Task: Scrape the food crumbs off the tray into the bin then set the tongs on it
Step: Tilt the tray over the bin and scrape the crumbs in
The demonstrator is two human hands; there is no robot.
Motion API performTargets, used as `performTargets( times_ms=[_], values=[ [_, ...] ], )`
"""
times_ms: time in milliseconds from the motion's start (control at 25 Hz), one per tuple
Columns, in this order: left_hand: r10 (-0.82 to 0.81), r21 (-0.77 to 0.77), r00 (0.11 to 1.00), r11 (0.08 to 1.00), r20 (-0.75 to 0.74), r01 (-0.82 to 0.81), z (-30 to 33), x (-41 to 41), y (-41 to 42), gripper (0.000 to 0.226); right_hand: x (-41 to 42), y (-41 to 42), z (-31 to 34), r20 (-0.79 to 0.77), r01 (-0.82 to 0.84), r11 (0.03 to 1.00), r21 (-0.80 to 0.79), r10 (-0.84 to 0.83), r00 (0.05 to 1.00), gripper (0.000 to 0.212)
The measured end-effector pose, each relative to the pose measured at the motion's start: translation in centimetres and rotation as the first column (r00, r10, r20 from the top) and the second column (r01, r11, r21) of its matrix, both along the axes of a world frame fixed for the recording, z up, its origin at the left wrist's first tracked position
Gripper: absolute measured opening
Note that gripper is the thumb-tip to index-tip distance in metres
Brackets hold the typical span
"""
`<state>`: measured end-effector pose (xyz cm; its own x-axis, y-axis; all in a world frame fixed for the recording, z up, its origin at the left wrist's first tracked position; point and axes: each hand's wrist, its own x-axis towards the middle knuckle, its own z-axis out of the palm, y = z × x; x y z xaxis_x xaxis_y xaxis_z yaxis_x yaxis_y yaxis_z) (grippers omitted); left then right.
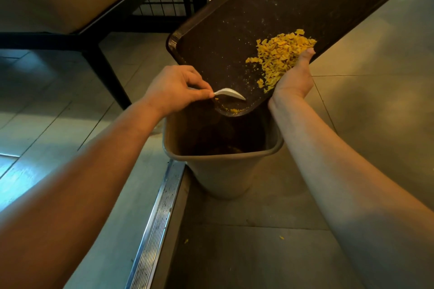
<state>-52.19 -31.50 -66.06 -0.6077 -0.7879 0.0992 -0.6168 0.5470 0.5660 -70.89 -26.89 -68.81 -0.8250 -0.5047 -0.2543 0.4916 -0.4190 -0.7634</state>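
Note:
A dark brown tray (270, 7) is tilted with its near corner over the open grey bin (220, 171). My right hand (296, 77) grips the tray's right edge, thumb on top. A heap of yellow crumbs (281, 54) lies on the tray against that hand, and a few crumbs sit at the lowest corner. My left hand (173, 89) pinches a white plastic spoon (230, 94), whose bowl rests on the tray near the low corner. No tongs are in view.
A black-framed table (98, 37) stands to the left with a wire rack behind it. A metal drain grate (159, 213) runs along the tiled floor beside the bin. A few crumbs lie on the floor near the bin.

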Motion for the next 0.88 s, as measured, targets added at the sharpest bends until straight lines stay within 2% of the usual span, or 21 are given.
performTargets(
  times_ms=[120, 280, 400, 480, 760, 880],
  values=[
    [-0.056, -0.002, 0.993, 0.998, 0.105, 0.057, 1.0, 0.4, -0.2, 0.007, 0.1, 0.3, 0.1, -0.003, 0.001, 1.000, 0.009, -0.001, 1.000, 0.037],
    [0.093, -0.172, 0.992, 0.982, 0.089, -0.077, 0.8, 1.1, -1.1, 0.009, 0.1, 0.2, 0.1, -0.015, 0.016, 1.000, -0.010, -0.016, 1.000, 0.035],
    [0.161, -0.325, 0.976, 0.940, 0.144, -0.107, 0.3, 1.6, -1.4, 0.013, 0.2, 0.1, 0.0, -0.019, 0.010, 1.000, -0.022, -0.010, 1.000, 0.030],
    [0.199, -0.365, 0.965, 0.922, 0.169, -0.126, 0.5, 1.7, -1.2, 0.017, 0.1, 0.0, -0.1, -0.023, 0.000, 1.000, -0.018, -0.001, 1.000, 0.032],
    [0.158, -0.358, 0.950, 0.932, 0.271, -0.053, 1.4, 2.1, -1.1, 0.011, 0.3, 0.3, 0.2, -0.024, 0.027, 1.000, -0.015, -0.027, 0.999, 0.028],
    [0.048, -0.295, 0.936, 0.954, 0.348, 0.061, 1.7, 1.3, -0.9, 0.009, 0.3, 0.2, 0.2, -0.023, 0.019, 0.999, -0.033, -0.020, 1.000, 0.031]
  ],
)
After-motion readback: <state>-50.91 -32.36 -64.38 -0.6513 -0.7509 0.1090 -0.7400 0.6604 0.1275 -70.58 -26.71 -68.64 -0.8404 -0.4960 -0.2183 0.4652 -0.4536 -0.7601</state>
